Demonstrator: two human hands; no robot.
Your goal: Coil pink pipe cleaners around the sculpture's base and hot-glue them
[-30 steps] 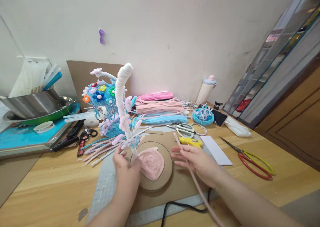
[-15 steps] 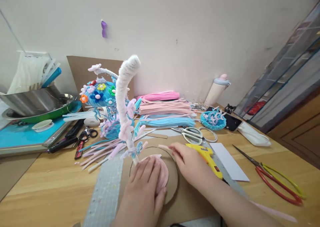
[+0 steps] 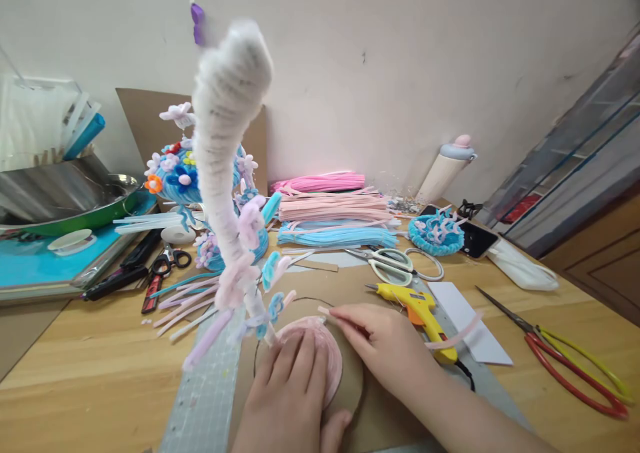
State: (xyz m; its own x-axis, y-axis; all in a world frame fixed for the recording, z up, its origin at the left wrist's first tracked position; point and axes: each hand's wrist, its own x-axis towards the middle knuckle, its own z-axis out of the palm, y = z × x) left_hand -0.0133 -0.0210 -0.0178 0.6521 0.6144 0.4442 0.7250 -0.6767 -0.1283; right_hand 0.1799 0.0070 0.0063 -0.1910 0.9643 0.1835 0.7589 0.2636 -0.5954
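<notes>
My left hand (image 3: 293, 390) lies flat with its fingers stretched over a pink coiled disc (image 3: 333, 360), covering much of it. That disc rests on a round piece of cardboard (image 3: 351, 380). My right hand (image 3: 383, 336) pinches a pale pink pipe cleaner (image 3: 463, 333), whose short end points at the disc's upper edge while its tail sticks out past the wrist. A white wrapped stem (image 3: 217, 160) with pink and blue fuzzy flowers (image 3: 237, 280) rises just beyond my left fingers; where its base joins is hidden.
A yellow glue gun (image 3: 423, 310) lies right of my right hand, with red-and-yellow-handled scissors (image 3: 565, 360) farther right. Bundled pipe cleaners (image 3: 335, 208) and white-handled scissors (image 3: 393, 264) are behind. Loose pipe cleaners (image 3: 195, 300), black scissors (image 3: 171, 260) and a metal bowl (image 3: 55, 193) occupy the left.
The white stem has tilted toward me and left, looming larger. My right hand has brought the pipe cleaner's end closer to the disc's edge, and its tail now shows over the glue gun.
</notes>
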